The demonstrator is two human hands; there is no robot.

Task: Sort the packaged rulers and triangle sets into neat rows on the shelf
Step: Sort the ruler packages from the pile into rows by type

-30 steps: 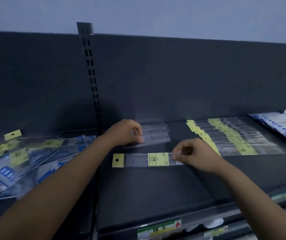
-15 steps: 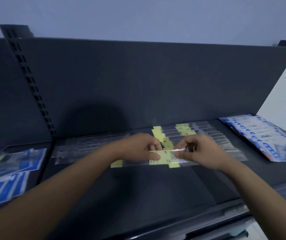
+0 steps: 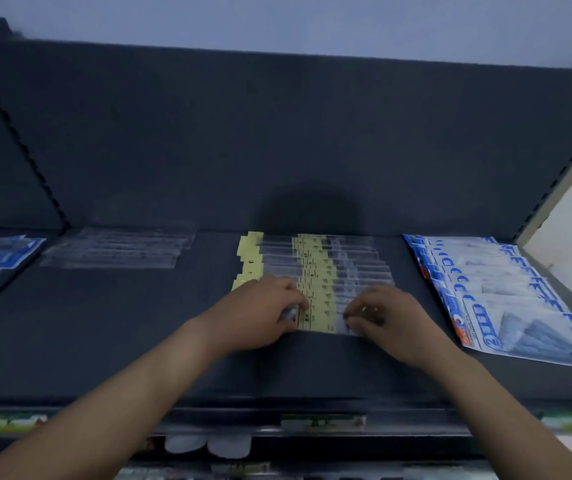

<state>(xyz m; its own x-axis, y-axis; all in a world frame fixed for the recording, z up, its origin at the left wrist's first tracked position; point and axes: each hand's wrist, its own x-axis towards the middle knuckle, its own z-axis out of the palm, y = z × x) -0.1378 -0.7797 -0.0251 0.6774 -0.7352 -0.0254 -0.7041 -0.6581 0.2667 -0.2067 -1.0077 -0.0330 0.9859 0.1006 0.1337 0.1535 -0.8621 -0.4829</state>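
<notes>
Clear-sleeved packaged ruler with pale yellow label (image 3: 315, 318): flat at front of overlapping ruler row (image 3: 312, 268), mid dark shelf (image 3: 139, 323). Pinched at both ends by left hand (image 3: 264, 306) and right hand (image 3: 386, 315). Blue-and-white triangle-set packets (image 3: 506, 296) fanned rightward.

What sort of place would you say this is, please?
Probably a stationery aisle in a shop: a dark display shelf with price labels on its front edge, and rows of packaged rulers beside blue triangle sets.
</notes>
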